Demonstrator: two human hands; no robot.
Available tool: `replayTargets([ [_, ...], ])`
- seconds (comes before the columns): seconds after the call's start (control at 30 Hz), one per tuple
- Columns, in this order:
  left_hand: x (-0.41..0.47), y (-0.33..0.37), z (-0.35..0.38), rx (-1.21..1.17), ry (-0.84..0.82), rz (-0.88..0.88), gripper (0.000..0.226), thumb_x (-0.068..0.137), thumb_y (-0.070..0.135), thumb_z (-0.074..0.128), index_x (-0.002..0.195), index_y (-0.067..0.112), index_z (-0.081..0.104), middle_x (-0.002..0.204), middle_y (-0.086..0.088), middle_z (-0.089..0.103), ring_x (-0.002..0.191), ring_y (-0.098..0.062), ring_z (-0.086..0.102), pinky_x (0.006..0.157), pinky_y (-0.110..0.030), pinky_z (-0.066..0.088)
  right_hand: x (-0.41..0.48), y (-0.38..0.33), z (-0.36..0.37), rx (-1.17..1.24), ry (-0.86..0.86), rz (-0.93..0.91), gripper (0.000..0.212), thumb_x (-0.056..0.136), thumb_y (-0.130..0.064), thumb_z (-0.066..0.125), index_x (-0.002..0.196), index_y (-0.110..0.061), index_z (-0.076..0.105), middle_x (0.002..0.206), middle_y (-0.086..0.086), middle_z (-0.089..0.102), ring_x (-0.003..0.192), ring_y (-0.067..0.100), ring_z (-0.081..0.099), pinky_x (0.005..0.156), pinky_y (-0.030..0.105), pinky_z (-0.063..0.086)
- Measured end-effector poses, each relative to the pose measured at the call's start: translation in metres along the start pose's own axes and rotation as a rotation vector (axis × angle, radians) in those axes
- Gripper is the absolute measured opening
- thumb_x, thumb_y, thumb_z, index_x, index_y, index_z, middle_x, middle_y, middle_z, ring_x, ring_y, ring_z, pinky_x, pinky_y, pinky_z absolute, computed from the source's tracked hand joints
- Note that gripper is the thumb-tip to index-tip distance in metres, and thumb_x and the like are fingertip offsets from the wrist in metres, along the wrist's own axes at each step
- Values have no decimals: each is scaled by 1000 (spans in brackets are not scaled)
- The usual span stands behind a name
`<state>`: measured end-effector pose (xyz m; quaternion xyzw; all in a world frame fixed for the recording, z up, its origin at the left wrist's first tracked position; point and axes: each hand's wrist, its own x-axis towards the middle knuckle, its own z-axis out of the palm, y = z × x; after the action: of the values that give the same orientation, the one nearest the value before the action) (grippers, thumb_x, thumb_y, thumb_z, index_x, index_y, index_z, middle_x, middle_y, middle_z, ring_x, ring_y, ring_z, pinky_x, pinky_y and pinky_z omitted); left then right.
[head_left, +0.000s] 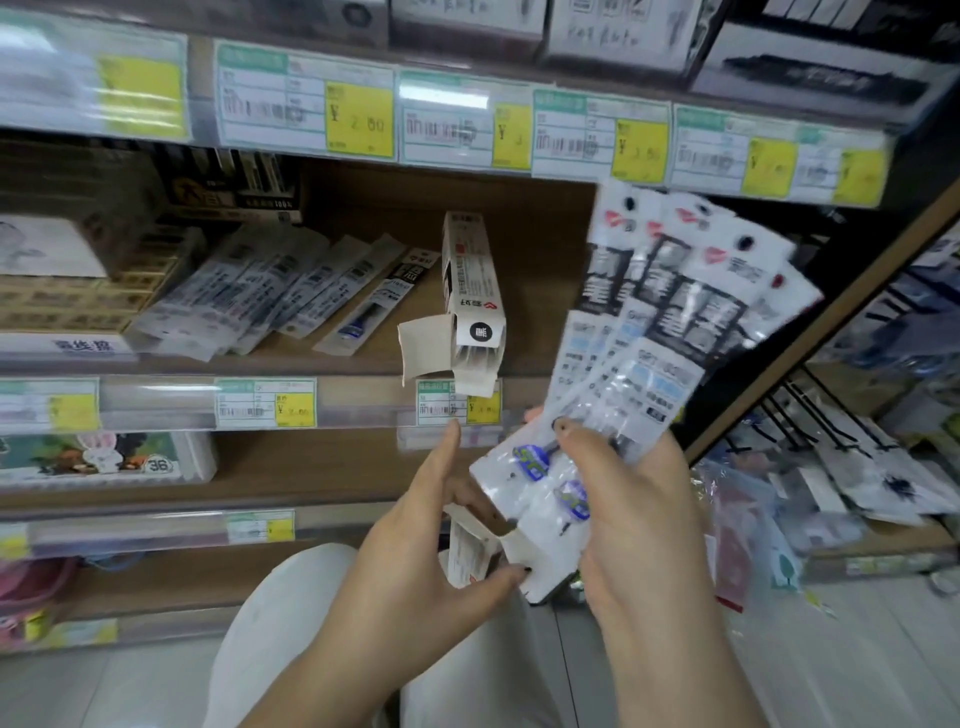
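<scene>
**Refill packets fanned in one hand, their open carton in the other**

Head view: my right hand (639, 519) grips a fan of clear-and-white plastic refill packets (675, 322) at their lower ends. The thumb is pressed across the front and the other fingers are curled behind, so the printed tops spread upward where I can read and count them. They are blurred, so I cannot make out the print.

My left hand (415, 561) holds a small white cardboard carton (483, 551) just below the packets. The thumb is hooked on its lower edge and the forefinger is straight and raised. The rest of the fingers are hidden behind the carton, so I cannot tell how they lie. Its flap is open and its mouth faces the packets' bottoms, which I judge keeps it ready to take them.

Both hands are low, in front of the brown wooden shelf (545, 234) and over my pale trousers. On that shelf a tall white carton with a black round mark (470, 291) stands on end with its flaps hanging open. Near it on the left, flat clear packets (270, 291) lie overlapping, beside yellowish stacked boxes (67, 296). Yellow-and-white price labels (358, 119) run along the shelf edge above.
</scene>
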<state>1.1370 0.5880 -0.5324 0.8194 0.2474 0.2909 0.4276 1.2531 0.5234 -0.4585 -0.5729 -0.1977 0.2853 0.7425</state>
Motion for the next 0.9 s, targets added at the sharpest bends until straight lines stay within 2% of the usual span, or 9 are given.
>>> replayTargets([
  [0.07,-2,-1,1,4,-11,9,105,61,50,69,141,52,1,102,29,55,90,11,57,69,-2,39,3,7,1,48,120,-61,28,74,-12,60,96,-27,69,91,-1,74,84,17,71,76,38,56],
  [0.17,-3,-2,3,12,-7,30,106,61,48,69,142,52,0,99,26,55,92,10,56,74,-1,38,6,17,0,17,207,-99,46,69,-19,60,115,-19,59,109,2,70,96,18,69,78,36,55],
  [0.3,-4,-2,2,19,-8,39,105,62,50,68,140,55,-2,99,23,54,89,8,57,73,-4,41,9,25,-6,-130,105,-132,39,68,-12,59,106,-18,63,103,8,70,92,19,70,81,42,56],
  [0.4,-4,-2,1,21,-9,44,103,62,53,67,138,58,-2,99,24,54,90,7,57,75,-8,44,11,19,-14,-192,-133,-100,30,67,-9,58,81,-31,72,82,-3,75,81,14,72,69,30,57],
  [0.5,-4,-2,2,20,-8,42,102,61,53,67,137,60,-1,100,26,54,91,8,57,76,-7,44,16,9,-22,-309,-318,-50,27,72,0,63,80,-24,72,81,-6,75,81,11,71,69,28,55],
  [0.57,-5,-1,2,32,-18,44,101,62,53,67,137,60,1,100,27,54,92,10,56,77,-5,41,21,6,-26,-370,-359,-42,29,75,3,62,83,-23,70,82,-8,75,82,9,70,71,30,56],
  [0.67,-4,-1,3,84,-16,64,98,63,53,68,140,55,8,104,32,52,96,12,53,81,-2,37,24,6,-27,-422,-398,-53,30,68,-9,60,88,-28,71,88,-9,74,89,13,69,81,37,56],
  [0.77,-2,2,4,115,-5,124,86,64,50,70,137,53,24,115,41,47,107,15,48,90,-2,34,21,11,-19,-309,-412,-60,31,67,-5,59,92,-22,68,85,-9,74,89,9,69,78,29,55],
  [0.9,0,4,3,128,-9,156,68,66,49,69,127,44,39,111,31,50,99,12,51,84,-1,36,19,21,-13,-239,-315,-111,25,66,-11,65,86,-26,66,78,-13,71,82,5,68,71,21,51],
])
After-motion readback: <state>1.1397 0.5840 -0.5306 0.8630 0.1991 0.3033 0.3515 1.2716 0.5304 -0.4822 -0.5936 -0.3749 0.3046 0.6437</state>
